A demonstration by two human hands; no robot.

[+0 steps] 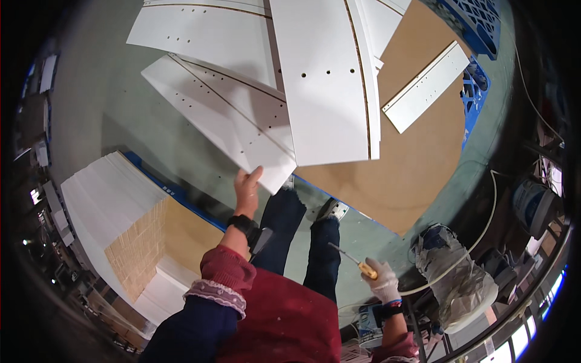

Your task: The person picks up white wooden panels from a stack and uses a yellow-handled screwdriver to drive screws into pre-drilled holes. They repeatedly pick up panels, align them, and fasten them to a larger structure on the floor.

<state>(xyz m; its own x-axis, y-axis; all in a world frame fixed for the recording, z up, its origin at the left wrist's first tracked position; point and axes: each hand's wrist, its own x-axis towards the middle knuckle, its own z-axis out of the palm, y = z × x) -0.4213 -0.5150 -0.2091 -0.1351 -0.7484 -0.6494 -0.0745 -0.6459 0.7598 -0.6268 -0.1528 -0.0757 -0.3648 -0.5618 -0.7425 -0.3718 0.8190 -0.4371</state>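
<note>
My bare left hand [247, 187] grips the near end of a white drilled panel [233, 118], with the thumb lying on its top face. This panel slants away to the upper left and has a groove and rows of small holes. My right hand [382, 282], in a whitish glove, is closed round the yellow handle of a screwdriver [354, 259]. Its metal shaft points up and left, apart from any panel. A large white panel [330, 103] with a grooved edge and three dark holes lies beside the held one.
More white panels [206, 30] lie at the far side. A narrow white strip [426, 86] rests on a brown board [387, 187] over a blue pallet [477, 91]. Stacked white boards [115, 199] stand at left. A pale hose [478, 236] and a plastic-wrapped bundle [457, 284] are at right.
</note>
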